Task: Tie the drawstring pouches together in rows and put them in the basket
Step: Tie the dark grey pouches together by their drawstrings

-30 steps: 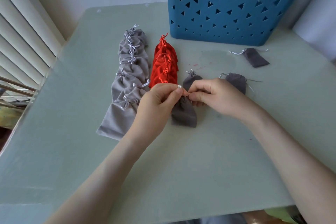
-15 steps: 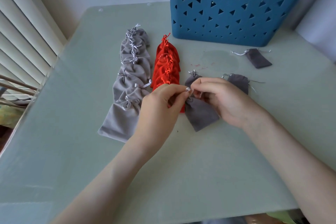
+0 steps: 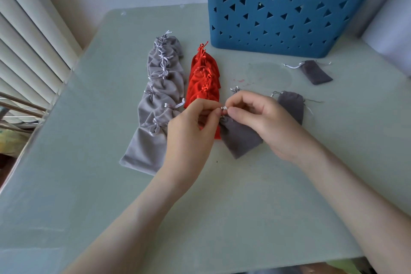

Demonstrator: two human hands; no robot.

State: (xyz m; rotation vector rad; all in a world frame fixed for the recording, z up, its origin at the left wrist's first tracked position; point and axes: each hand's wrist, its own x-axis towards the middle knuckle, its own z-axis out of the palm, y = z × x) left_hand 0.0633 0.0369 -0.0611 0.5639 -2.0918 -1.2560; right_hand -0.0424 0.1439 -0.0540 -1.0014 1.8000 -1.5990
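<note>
My left hand [image 3: 191,131] and my right hand [image 3: 262,122] meet at the table's middle, both pinching the silver drawstring [image 3: 224,109] of a dark grey pouch [image 3: 239,138] that lies below them. A second dark grey pouch behind it is mostly hidden by my right hand. A tied row of light grey pouches [image 3: 160,100] lies to the left, with a tied row of red pouches [image 3: 203,82] beside it. Two loose dark grey pouches lie to the right, one near [image 3: 291,104] and one farther back [image 3: 315,72]. The blue basket [image 3: 284,13] stands at the back.
The pale green table [image 3: 200,207] ends at a front edge near me and a left edge by the window blinds [image 3: 29,51]. A white wall or panel [image 3: 391,29] rises at the far right beside the basket.
Both hands stay pinched on the drawstring. The dark grey pouch's lower end swung to the right a second ago and has stayed there.
</note>
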